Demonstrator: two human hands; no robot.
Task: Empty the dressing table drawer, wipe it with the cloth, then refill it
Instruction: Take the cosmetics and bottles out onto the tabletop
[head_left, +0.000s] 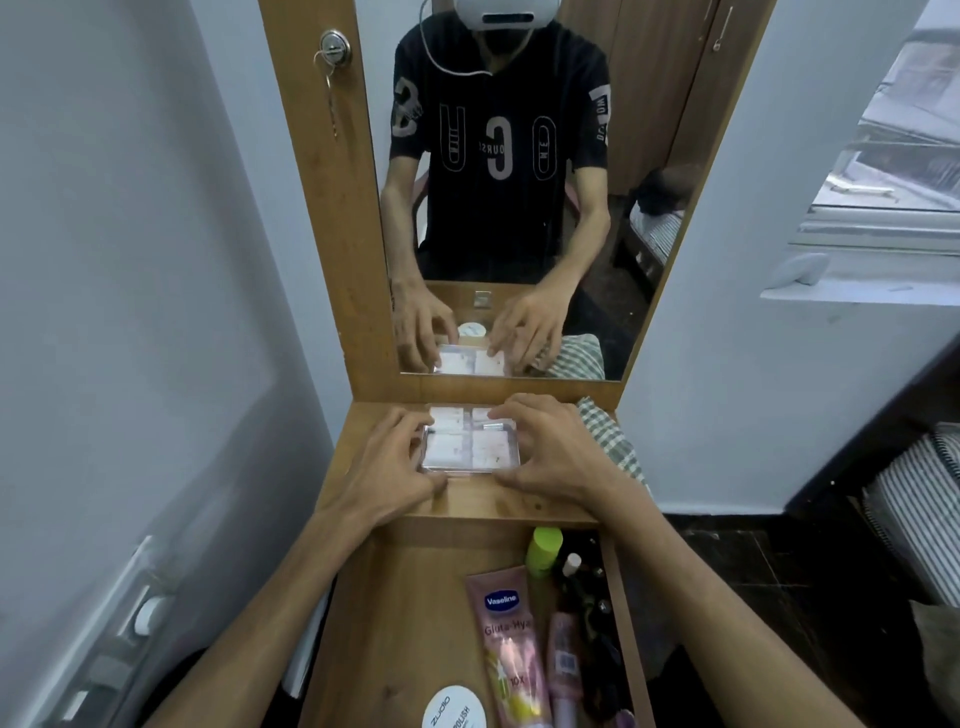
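Note:
A clear plastic case (470, 441) with pale pink compartments lies on the wooden dressing table top (498, 501) below the mirror. My left hand (387, 467) grips its left side and my right hand (553, 449) grips its right side. The checked cloth (605, 434) lies crumpled at the top's right edge, partly under my right wrist. The open drawer (410, 623) below holds a pink Vaseline tube (511, 644), a green-capped bottle (544, 551), a white round tin (453, 709), a pink bottle (563, 660) and several dark small items along its right side.
The mirror (519, 182) reflects a person, both hands and the case. A key hangs in a lock (334, 49) on the wooden frame. White walls flank the table; a window (893, 145) and a striped bed (914, 499) lie at the right.

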